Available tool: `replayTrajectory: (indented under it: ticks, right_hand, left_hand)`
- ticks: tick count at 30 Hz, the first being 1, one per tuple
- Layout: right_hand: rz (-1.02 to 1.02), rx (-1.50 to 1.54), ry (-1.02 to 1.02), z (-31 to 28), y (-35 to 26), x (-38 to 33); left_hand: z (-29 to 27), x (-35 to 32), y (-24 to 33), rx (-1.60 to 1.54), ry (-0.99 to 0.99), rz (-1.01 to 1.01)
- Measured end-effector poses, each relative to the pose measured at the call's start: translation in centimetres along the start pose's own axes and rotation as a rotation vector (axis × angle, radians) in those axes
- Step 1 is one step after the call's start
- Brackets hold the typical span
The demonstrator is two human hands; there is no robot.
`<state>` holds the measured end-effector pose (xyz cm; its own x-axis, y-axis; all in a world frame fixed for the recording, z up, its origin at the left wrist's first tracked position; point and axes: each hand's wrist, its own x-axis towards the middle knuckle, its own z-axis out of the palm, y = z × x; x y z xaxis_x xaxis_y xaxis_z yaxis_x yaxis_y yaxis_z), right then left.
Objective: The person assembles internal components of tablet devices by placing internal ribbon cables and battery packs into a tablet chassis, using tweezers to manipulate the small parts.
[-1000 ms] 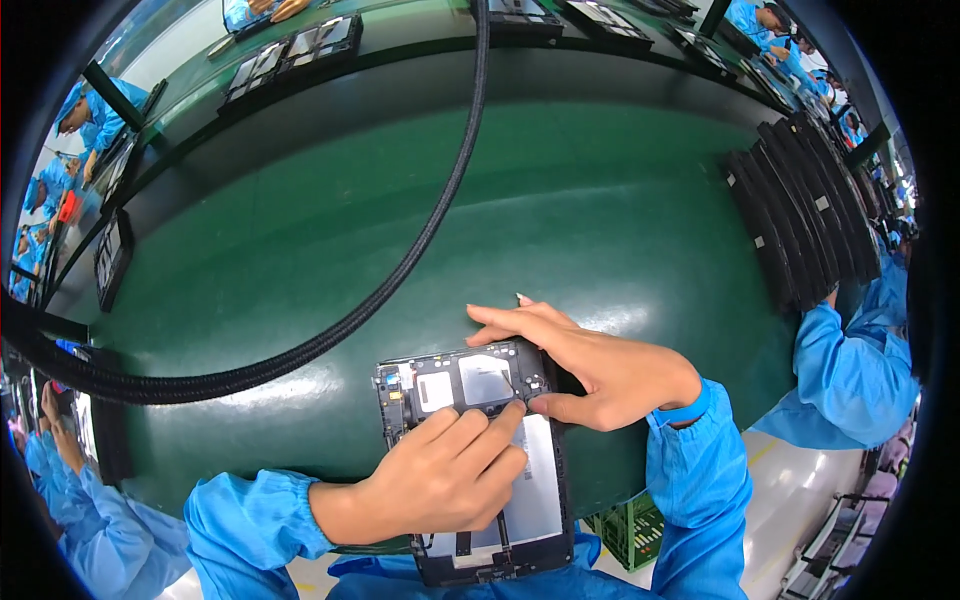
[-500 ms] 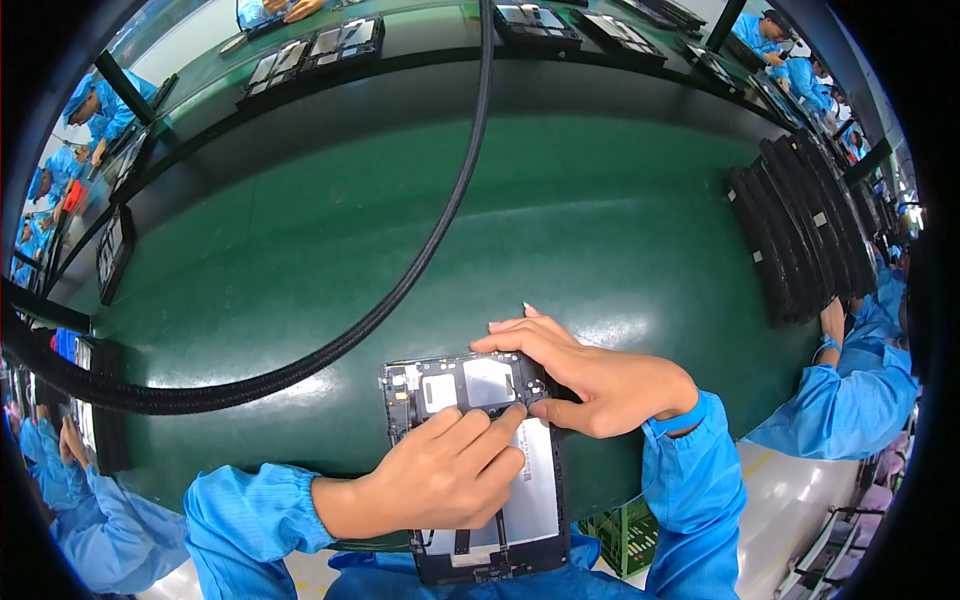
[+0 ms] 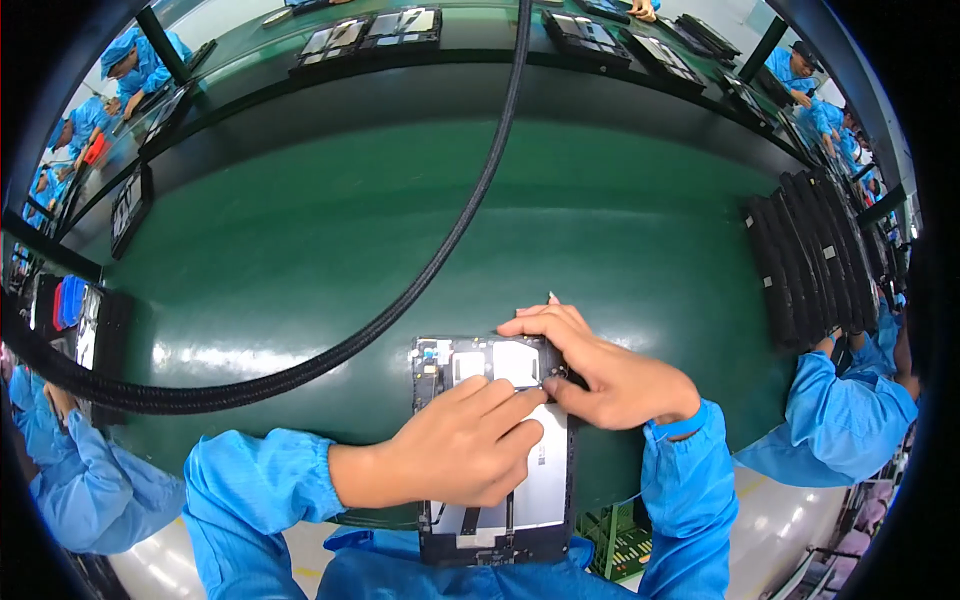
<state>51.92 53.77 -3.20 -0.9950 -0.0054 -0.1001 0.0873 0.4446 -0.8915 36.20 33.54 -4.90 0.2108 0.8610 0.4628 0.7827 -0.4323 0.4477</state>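
An opened tablet (image 3: pixel 548 478) lies at the near edge of the table, its inside facing up. Silver shield plates (image 3: pixel 516 362) and a dark circuit board show at its far end, a large silver area nearer me. My right hand (image 3: pixel 610 385) grips its far right corner, thumb on the inner face and fingers over the far edge. Across the middle reaches my left hand (image 3: pixel 470 440), fingers curled, with the index fingertip close to the right thumb at the board. Whatever the left fingertips pinch or press is hidden.
A thick black braided cable (image 3: pixel 440 255) arches over the green table (image 3: pixel 300 200). Stacked black trays (image 3: pixel 815 260) stand at right, beside a co-worker's blue sleeve (image 3: pixel 840 400). More open tablets (image 3: pixel 400 27) lie on the far shelf. A green crate (image 3: pixel 628 545) sits below the table edge.
The whole view has shifted slightly, so the tablet appears a little higher and farther right. Both hands stay at the same corner of the board, with the left fingers slightly more curled.
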Motion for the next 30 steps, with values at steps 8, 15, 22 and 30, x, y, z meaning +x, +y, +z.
replayTrajectory:
  ticks: [8, 15, 22, 30]
  right_hand:
    - [0.003, 0.152, 0.28, -0.1, 0.4, -0.1]
    - [-0.26, -0.171, 0.1, 4.8, -4.2, 2.7]
    - [-0.238, -0.278, -0.01, 6.9, -4.8, 4.6]
    - [-0.196, -0.308, -0.037, 7.7, -5.2, 5.4]
  left_hand:
    - [-1.8, -1.8, -2.5, -0.359, 0.363, -0.083]
    - [-5.2, -8.5, -3.1, -0.123, 0.241, 0.335]
    - [-4.8, -9.7, -2.9, 0.034, 0.229, 0.54]
    - [-4.4, -10.3, -3.5, -0.017, 0.259, 0.589]
